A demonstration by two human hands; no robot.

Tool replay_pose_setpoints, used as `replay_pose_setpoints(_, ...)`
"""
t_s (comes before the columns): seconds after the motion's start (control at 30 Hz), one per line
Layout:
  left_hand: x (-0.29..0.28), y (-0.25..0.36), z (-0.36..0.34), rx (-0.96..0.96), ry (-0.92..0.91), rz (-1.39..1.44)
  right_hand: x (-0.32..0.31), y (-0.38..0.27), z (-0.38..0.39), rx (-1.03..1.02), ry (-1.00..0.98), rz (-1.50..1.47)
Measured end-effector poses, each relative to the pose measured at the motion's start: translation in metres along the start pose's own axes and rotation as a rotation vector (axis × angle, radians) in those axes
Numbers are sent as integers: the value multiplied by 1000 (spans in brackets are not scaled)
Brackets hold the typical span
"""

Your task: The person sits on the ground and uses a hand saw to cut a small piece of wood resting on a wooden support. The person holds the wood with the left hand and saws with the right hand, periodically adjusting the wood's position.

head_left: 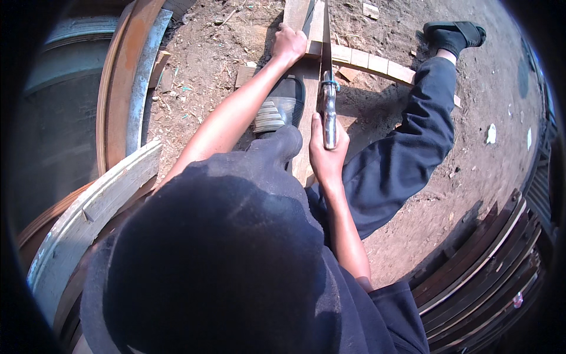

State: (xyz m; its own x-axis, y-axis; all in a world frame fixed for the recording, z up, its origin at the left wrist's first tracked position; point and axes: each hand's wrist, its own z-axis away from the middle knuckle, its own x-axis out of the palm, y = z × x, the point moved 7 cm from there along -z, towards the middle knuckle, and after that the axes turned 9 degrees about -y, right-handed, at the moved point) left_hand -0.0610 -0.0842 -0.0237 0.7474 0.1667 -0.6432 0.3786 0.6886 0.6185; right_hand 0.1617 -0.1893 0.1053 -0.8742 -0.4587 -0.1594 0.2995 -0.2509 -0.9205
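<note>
A handsaw [329, 109] points away from me, its narrow blade lying along a long pale wooden board [308, 106]. My right hand [328, 150] is closed around the saw's handle, thumb along its side. At the board's far part, my left hand [289, 44] is closed on its left edge; the fingertips are hidden. My left foot in a dark sandal [282, 103] presses beside or on the board; I cannot tell which. A strip of wood [368, 62] with lines across it runs crosswise to the right, meeting the board near the blade.
My right leg [401, 147] stretches out to the right. Curved-looking planks [127, 76] and a whitish board [88, 206] stand at the left. Dark slats [483, 277] are stacked at the lower right. Wood scraps [370, 10] lie on the bare soil [436, 206].
</note>
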Motion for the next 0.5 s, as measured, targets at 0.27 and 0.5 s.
replay_pose_setpoints(0.27,6,-2,1,-26,3,-7,-1,3,-26,25,52,-93)
replay_pose_setpoints(0.5,2,-4,2,-54,-37,-5,-7,18,49,-27,55,42)
